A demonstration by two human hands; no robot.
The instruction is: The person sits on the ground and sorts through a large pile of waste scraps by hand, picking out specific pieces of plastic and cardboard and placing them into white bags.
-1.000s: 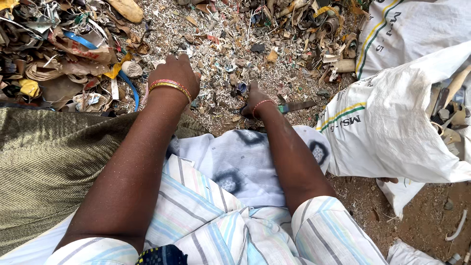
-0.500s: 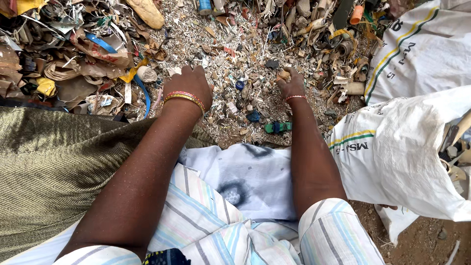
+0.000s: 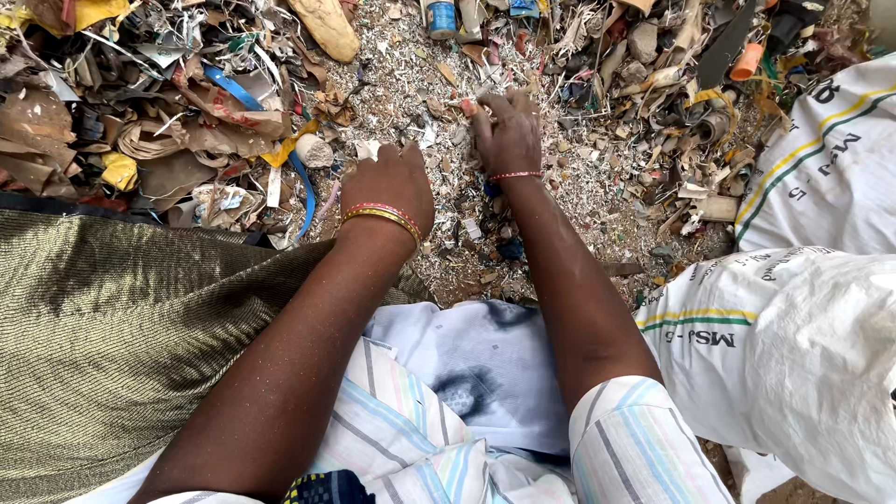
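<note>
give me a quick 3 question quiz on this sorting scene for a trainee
1. True or false: both hands are down on the heap of mixed scrap.
2. Which hand reaches farther from the body? A) left B) right
3. What lies on the ground to the person's right?

Key:
1. True. The left hand and the right hand both rest palm down on the small shredded scraps.
2. B. The right hand is farther up the heap; the left sits nearer, beside a blue strap.
3. White woven sacks with green and yellow stripes. A dull green woven cloth lies on the other side.
</note>
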